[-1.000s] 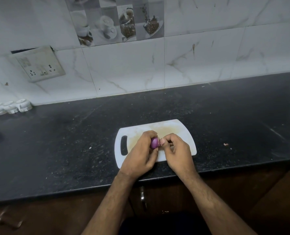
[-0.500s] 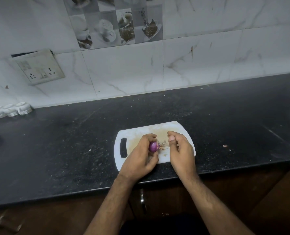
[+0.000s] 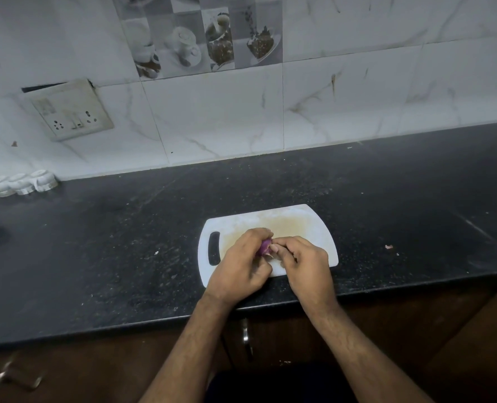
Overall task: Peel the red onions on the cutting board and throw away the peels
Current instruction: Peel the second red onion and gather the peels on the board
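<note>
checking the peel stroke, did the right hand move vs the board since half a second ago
Yes. The right hand closed leftward along the board, its fingertips back against the onion.

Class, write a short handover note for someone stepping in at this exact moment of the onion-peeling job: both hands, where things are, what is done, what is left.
Left hand: grips the red onion over the cutting board.
Right hand: fingertips pinch at the onion's side, where a pale bit of peel shows.
Done: purple flesh is exposed on the onion's visible part.
Left: finish this onion; clear the peel scraps lying on the counter right of the board. No other onions and no bin are in view.
</note>
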`<state>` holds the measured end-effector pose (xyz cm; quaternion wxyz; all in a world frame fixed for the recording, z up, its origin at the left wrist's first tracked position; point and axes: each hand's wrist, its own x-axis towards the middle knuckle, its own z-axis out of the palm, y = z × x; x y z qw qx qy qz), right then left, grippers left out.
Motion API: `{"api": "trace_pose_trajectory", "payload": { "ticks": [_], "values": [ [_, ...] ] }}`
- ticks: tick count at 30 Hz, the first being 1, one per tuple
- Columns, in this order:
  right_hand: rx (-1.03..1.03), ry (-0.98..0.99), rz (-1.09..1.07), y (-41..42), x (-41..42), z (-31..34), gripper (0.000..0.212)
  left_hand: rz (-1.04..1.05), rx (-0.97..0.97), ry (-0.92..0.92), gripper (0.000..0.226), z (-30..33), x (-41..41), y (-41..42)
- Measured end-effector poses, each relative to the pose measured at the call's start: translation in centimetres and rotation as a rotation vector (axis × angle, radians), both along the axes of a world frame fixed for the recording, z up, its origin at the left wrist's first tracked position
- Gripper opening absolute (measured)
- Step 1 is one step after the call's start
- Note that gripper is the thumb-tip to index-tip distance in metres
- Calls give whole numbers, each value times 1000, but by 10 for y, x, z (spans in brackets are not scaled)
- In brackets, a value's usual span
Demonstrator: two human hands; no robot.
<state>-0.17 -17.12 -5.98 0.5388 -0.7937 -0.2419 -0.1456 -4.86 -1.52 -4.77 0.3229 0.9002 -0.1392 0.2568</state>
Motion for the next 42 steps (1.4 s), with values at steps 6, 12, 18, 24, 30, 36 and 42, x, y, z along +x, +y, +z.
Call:
{"api": "trace_pose_trajectory", "payload": {
  "ticks": [6, 12, 18, 24, 30, 36, 42],
  "values": [
    [-166, -129, -47, 3, -6, -3, 14, -6, 15, -13, 53, -3, 3, 3],
    [-184, -104, -56, 4, -4, -3, 19, 13, -4, 18, 43, -4, 4, 4],
    [-139, -80, -53, 3, 0, -3, 13, 6, -12, 21, 38, -1, 1, 3],
    [-96, -62, -48, 2, -3, 0, 9, -13, 29, 2, 45, -1, 1, 2],
    [-79, -23, -65, 2, 0, -1, 11, 16, 12, 4, 46, 1, -1, -1],
    [-67, -46, -76, 2, 2, -2, 8, 18, -2, -1, 41, 2, 0, -1],
    [-45, -81, -19, 2, -2, -4, 16, 15, -1, 32, 48, -1, 0, 0]
  ]
}}
